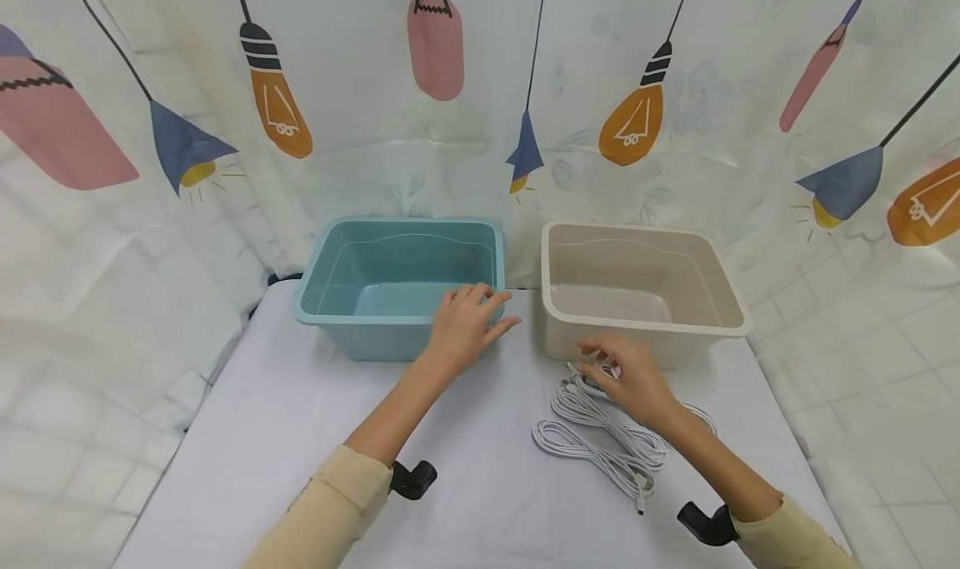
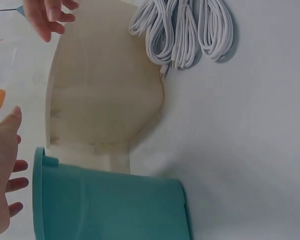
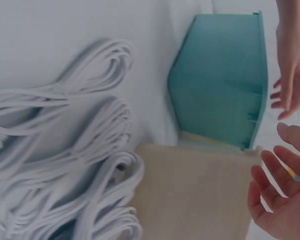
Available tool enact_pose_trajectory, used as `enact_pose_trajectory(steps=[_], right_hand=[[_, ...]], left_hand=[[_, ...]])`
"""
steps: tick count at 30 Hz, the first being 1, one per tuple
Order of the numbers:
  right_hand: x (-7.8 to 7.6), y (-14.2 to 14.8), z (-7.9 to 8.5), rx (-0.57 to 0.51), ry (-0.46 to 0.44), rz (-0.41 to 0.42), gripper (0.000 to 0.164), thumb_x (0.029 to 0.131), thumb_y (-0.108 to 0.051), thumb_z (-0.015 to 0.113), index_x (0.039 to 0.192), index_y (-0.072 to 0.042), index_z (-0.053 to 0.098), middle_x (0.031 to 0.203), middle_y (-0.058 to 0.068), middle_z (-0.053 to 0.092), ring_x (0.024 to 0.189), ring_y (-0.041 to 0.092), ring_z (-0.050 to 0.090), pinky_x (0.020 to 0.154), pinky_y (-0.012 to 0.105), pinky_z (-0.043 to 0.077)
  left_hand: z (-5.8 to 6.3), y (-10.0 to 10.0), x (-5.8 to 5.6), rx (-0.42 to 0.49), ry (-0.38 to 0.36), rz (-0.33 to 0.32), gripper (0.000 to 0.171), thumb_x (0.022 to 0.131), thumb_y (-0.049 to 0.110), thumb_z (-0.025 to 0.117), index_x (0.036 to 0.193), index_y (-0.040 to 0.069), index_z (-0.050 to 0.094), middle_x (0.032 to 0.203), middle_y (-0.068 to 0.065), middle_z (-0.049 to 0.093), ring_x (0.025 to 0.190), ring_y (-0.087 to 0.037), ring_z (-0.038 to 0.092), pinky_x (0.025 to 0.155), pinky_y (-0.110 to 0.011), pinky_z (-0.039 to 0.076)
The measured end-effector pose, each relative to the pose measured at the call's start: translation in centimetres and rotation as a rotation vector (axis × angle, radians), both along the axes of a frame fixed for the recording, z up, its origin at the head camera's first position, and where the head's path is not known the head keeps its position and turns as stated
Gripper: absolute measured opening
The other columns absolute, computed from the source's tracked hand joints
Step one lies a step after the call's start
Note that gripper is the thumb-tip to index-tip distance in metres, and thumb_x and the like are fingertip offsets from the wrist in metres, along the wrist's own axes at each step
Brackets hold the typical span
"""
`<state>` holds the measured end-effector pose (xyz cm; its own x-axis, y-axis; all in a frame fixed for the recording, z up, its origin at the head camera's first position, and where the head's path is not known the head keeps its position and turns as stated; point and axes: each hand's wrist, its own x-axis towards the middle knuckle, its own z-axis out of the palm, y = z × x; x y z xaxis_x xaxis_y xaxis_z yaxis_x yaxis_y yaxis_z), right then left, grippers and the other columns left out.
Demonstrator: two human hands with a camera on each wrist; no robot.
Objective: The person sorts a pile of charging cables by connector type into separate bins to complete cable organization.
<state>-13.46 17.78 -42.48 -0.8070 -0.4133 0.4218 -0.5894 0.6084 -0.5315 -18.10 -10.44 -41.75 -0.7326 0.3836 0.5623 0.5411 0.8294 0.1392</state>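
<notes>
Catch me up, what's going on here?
A person has both bare hands over a white-covered table, and neither is holding anything. The left hand hovers over the near right corner of the teal bin. The right hand, fingers loosely bent, is above the looped white cables, close to the near side of the beige bin. The cables lie on the table in front of that bin.

Solid teal it was on the first tub [image 1: 367, 336], plain beige on the second tub [image 1: 622, 269]! White ran through the cable bundles [image 1: 630, 440], white again across the tablecloth [image 1: 480, 469], and the pale curtain [image 1: 472, 169] was printed with orange bulbs [image 1: 633, 132], blue lamps [image 1: 527, 146] tipped in yellow, pink shapes [image 1: 435, 52], faint leaves [image 1: 562, 173]. Cream, those sleeves [image 1: 322, 502] were, and black the wrist pieces [image 1: 412, 481]!
</notes>
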Motion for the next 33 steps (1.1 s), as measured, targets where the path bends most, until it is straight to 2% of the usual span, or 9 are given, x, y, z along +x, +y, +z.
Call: enact_pose_trajectory(steps=[7,16,20,25,29,33], right_hand=[[1.2,0.7,-2.6,0.022,-0.029,-0.015,0.031,0.085,-0.002,0.086,0.115,-0.004,0.076,0.102,0.007,0.077,0.084,0.022,0.068,0.069,0.036,0.057],[2.4,1.7,-5.7,0.027,-0.131,0.022,0.032,0.087,-0.003,0.084,0.117,0.002,0.074,0.108,0.014,0.077,0.088,0.028,0.071,0.071,0.035,0.06],[3.0,2.3,-7.3,0.034,-0.154,0.05,0.033,0.088,-0.005,0.083,0.118,0.004,0.072,0.105,0.014,0.076,0.086,0.026,0.069,0.069,0.03,0.058],[3.4,2.8,-9.0,0.021,-0.18,0.102,0.033,0.089,-0.007,0.083,0.117,0.005,0.072,0.101,0.013,0.076,0.085,0.027,0.068,0.07,0.032,0.058],[3.6,3.0,-9.8,0.045,-0.218,0.121,0.035,0.089,-0.011,0.085,0.118,0.004,0.072,0.103,0.011,0.075,0.088,0.025,0.068,0.074,0.031,0.059],[3.8,3.2,-10.3,0.076,-0.257,0.135,0.04,0.088,-0.015,0.086,0.121,0.003,0.071,0.106,0.011,0.075,0.09,0.022,0.069,0.076,0.03,0.06]], left_hand=[[0.0,1.4,-0.1,-0.009,-0.05,-0.036,0.037,0.1,0.041,0.073,0.126,0.015,0.072,0.113,-0.008,0.068,0.106,-0.031,0.066,0.095,-0.053,0.053],[0.1,2.7,-0.6,-0.042,-0.1,-0.08,0.04,0.103,0.041,0.068,0.132,0.013,0.069,0.12,-0.009,0.067,0.11,-0.03,0.065,0.098,-0.049,0.053],[0.2,3.3,-0.7,-0.032,-0.082,-0.117,0.041,0.103,0.04,0.068,0.133,0.013,0.069,0.12,-0.009,0.068,0.113,-0.03,0.066,0.099,-0.048,0.054],[0.0,4.1,-1.1,0.01,-0.045,-0.177,0.04,0.102,0.036,0.071,0.132,0.01,0.071,0.12,-0.009,0.07,0.116,-0.03,0.065,0.097,-0.046,0.055],[-0.3,4.8,-1.4,0.004,-0.028,-0.192,0.04,0.102,0.036,0.072,0.132,0.01,0.07,0.121,-0.01,0.069,0.118,-0.03,0.064,0.096,-0.044,0.056],[-0.5,5.3,-1.7,0.006,-0.026,-0.205,0.041,0.1,0.037,0.073,0.131,0.01,0.071,0.122,-0.012,0.07,0.118,-0.03,0.065,0.101,-0.042,0.055]])
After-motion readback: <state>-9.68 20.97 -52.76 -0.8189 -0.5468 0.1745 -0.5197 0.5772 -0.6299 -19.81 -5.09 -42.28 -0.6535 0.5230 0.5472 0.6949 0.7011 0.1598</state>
